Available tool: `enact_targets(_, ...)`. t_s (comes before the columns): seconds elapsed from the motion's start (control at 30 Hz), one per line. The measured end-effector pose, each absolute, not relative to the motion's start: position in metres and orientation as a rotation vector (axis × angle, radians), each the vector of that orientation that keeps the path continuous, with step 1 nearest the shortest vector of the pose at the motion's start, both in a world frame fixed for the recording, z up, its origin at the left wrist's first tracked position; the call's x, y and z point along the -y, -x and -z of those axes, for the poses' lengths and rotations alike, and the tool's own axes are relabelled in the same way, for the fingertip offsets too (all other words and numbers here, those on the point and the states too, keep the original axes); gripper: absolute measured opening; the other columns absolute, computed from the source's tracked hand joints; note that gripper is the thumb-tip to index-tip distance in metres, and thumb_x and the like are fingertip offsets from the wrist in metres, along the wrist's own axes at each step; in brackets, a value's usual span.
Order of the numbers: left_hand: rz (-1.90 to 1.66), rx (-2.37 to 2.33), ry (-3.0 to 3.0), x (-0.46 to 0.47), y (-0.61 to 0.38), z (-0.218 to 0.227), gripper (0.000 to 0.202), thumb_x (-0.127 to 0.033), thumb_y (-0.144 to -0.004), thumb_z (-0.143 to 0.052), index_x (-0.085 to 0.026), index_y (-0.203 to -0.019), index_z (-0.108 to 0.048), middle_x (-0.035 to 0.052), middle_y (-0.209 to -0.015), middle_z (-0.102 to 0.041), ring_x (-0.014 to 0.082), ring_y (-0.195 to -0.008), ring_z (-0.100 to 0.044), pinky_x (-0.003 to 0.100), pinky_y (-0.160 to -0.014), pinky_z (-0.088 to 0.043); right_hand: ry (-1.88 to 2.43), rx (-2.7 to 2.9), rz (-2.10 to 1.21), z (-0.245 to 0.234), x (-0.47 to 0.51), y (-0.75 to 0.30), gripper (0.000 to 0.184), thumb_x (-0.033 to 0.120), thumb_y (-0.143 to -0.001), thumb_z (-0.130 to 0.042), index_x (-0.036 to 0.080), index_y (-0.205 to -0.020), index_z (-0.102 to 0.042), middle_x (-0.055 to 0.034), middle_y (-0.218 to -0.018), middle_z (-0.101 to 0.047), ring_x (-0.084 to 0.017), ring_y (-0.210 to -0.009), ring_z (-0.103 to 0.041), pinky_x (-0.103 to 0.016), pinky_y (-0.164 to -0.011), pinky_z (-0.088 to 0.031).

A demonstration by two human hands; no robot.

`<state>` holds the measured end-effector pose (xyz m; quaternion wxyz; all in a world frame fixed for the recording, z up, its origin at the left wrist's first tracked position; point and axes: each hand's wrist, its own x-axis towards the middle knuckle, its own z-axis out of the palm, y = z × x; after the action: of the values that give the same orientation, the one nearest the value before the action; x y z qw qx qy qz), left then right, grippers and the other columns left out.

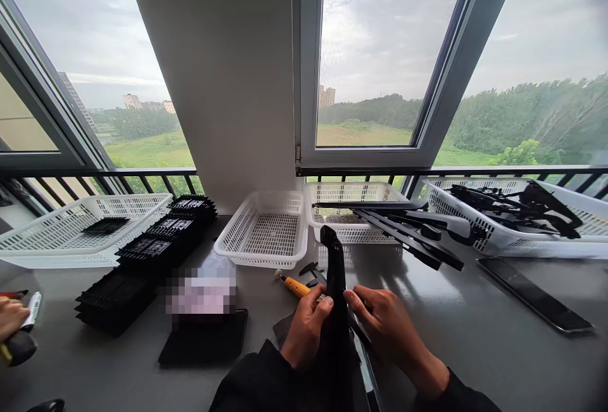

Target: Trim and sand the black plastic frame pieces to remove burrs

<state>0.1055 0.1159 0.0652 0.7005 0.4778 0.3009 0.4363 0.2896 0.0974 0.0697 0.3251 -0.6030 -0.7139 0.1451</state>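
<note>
Head view: left basket holds a black grid panel; right basket holds heaped black parts. Long strips overhang the basket between. Left hand grip clamped on long black part, mid-front over surface. Right hand curled at its right edge, can't tell if gripping.

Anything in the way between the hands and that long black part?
Nothing visible: the left hand grips the long black part at its left edge, and the right hand is at its right edge. The orange tool lies beyond the left hand, not between.
</note>
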Motion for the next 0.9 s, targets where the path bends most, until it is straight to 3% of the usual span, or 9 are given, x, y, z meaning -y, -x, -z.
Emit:
enact_targets(0.2, -0.978, -0.691, -1.143, -0.1176, -0.1052, -0.0637, 0.048, -0.064, -0.092, -0.067, -0.016, -0.099, -0.067, 0.0015, -0.084, -0.058, 0.0172, -0.078, -0.050, 0.030, -0.073, -0.042, 1.597, 1.824, -0.404, -0.0690, -0.0983, -0.2901, 0.060, 0.065, -0.107, -0.036, 0.023, -0.064, -0.035, 0.0033, -0.053, -0.043, -0.013, -0.052, -0.037, -0.030, -0.057, -0.022)
enact_targets(0.53, -0.987, -0.726, -1.182, -0.1184, -0.1062, -0.0606, 0.055, -0.071, -0.089, -0.067, -0.017, -0.086, -0.062, -0.0006, -0.079, -0.051, 0.0155, -0.074, -0.044, 0.029, -0.070, -0.039, 1.532, 1.889, -0.489, -0.0722, -0.0963, -0.2871, 0.062, 0.064, -0.108, -0.033, 0.022, -0.064, -0.040, 0.0012, -0.056, -0.052, -0.014, -0.053, -0.043, -0.030, -0.059, -0.024)
enact_targets(0.73, -0.914, -0.669, -1.096, -0.1179, -0.1059, -0.0588, 0.062, -0.071, -0.086, -0.072, -0.017, -0.115, -0.063, -0.0023, -0.075, -0.058, 0.0145, -0.068, -0.051, 0.027, -0.067, -0.042, 1.550, 1.903, -0.528, -0.0740, -0.0944, -0.2853, 0.065, 0.067, -0.107, -0.031, 0.022, -0.063, -0.043, 0.0009, -0.056, -0.051, -0.014, -0.054, -0.043, -0.030, -0.058, -0.023)
enact_targets(0.9, -0.868, -0.637, -1.078, -0.1168, -0.1044, -0.0655, 0.066, -0.071, -0.084, -0.075, -0.015, -0.116, -0.060, -0.0031, -0.073, -0.059, 0.0111, -0.061, -0.050, 0.024, -0.060, -0.039, 1.544, 1.866, -0.524, -0.0727, -0.0950, -0.2868, 0.064, 0.067, -0.107, -0.034, 0.021, -0.063, -0.043, 0.0024, -0.055, -0.046, -0.013, -0.053, -0.040, -0.030, -0.059, -0.023)
